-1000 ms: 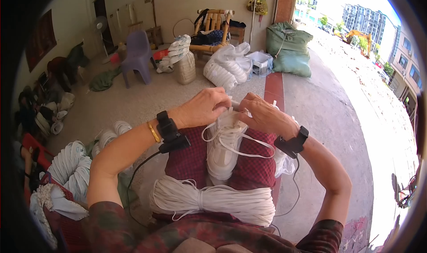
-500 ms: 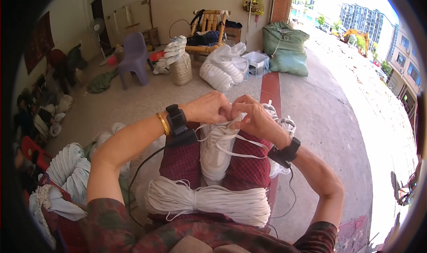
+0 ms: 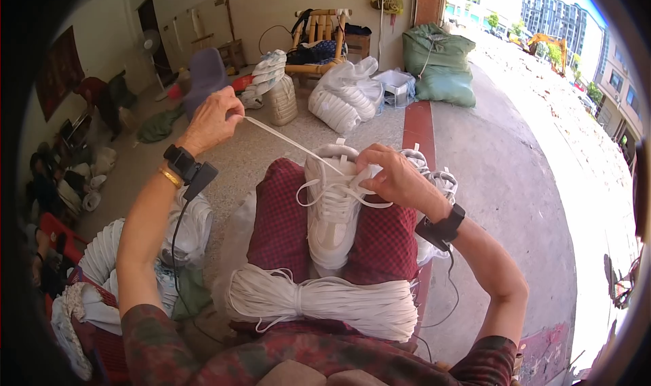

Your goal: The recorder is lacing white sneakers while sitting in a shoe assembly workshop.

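Observation:
Between my knees a white sneaker [image 3: 332, 213] stands with its toe toward me, its lace threaded in crossing rows. Out to the upper left, my left hand [image 3: 211, 123] pinches one end of the white shoelace [image 3: 285, 139], drawn taut from the sneaker's upper eyelets. My right hand [image 3: 397, 177] is closed at the collar and tongue, its fingertips pinching lace there; the exact grip is partly hidden. A loose lace loop hangs at the shoe's left side. Across my lap lies a tied bundle of white laces [image 3: 325, 304].
More white sneakers [image 3: 441, 182] stand beyond my right knee. At my left are stacked white shoes [image 3: 102, 250] and a red chair [image 3: 60, 233]. Farther off are a purple chair [image 3: 205, 74], a bamboo chair [image 3: 319, 30], bagged shoes [image 3: 342, 101] and green sacks [image 3: 439, 64]. Another person bends at far left.
My left hand has moved away from the shoe to the upper left, pulling the lace out taut. My right hand stays by the shoe's collar.

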A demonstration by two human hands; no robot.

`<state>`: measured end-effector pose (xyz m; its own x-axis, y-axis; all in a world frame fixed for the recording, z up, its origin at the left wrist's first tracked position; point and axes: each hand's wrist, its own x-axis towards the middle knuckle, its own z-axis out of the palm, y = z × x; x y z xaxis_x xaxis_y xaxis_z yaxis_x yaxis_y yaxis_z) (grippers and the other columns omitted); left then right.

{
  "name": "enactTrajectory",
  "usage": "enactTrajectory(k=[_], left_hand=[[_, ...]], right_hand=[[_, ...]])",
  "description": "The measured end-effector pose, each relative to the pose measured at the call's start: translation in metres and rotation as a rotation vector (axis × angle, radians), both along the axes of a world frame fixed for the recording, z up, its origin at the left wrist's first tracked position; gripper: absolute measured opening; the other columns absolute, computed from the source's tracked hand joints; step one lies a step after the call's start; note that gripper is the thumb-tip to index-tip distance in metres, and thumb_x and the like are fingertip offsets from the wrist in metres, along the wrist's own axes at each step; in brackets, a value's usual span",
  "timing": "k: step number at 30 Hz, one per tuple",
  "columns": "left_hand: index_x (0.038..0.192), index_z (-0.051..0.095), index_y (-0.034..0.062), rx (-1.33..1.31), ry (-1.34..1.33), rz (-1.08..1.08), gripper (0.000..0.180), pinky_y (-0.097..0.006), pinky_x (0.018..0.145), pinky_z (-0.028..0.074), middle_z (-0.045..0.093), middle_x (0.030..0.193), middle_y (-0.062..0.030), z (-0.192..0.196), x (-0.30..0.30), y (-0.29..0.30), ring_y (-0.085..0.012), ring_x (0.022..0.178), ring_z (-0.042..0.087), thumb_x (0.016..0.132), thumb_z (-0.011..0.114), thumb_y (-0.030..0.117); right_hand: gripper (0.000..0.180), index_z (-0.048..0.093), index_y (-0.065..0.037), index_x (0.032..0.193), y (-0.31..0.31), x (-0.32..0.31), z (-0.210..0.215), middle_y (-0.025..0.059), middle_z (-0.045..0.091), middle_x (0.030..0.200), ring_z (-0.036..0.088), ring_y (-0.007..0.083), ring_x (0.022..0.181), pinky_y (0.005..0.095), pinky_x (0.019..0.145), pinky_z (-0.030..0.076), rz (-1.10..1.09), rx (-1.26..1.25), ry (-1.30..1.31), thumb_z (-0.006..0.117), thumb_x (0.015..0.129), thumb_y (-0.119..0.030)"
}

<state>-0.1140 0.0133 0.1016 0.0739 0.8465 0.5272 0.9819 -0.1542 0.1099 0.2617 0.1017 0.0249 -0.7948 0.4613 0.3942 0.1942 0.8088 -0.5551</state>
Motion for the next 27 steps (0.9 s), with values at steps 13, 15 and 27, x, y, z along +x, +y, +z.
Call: enactTrajectory(k=[13,15,27], left_hand=[[0.087,0.061,0.0004,0.285,-0.110,0.197,0.008,-0.037,0.073,0.050,0.058,0.088,-0.0112,-0.075,-0.095,-0.042,-0.0255,0.079,0.061,0.082,0.066,-0.002],[0.091,0.060,0.0004,0.192,-0.233,0.078,0.010,-0.042,0.082,0.049,0.060,0.093,-0.0135,-0.078,-0.057,-0.032,-0.0333,0.091,0.063,0.083,0.065,-0.002],[0.131,0.054,0.0066,0.040,-0.243,-0.268,0.052,-0.036,0.086,0.057,0.063,0.123,-0.0139,-0.101,0.074,-0.008,-0.0258,0.110,0.065,0.080,0.063,-0.004]], right_hand=[[0.032,0.068,-0.003,0.103,-0.004,-0.016,0.019,0.0137,0.067,0.104,0.065,0.0316,0.099,0.0382,0.081,0.057,0.046,0.251,-0.056,0.063,0.074,0.009],[0.031,0.068,-0.001,0.102,-0.002,-0.013,0.024,0.0140,0.069,0.101,0.066,0.0325,0.097,0.0389,0.083,0.056,0.038,0.291,-0.122,0.062,0.074,0.011],[0.020,0.071,0.003,0.099,-0.017,-0.010,0.056,0.0162,0.072,0.086,0.071,0.0291,0.076,0.0361,0.068,0.055,0.026,0.227,-0.011,0.057,0.085,0.005]])
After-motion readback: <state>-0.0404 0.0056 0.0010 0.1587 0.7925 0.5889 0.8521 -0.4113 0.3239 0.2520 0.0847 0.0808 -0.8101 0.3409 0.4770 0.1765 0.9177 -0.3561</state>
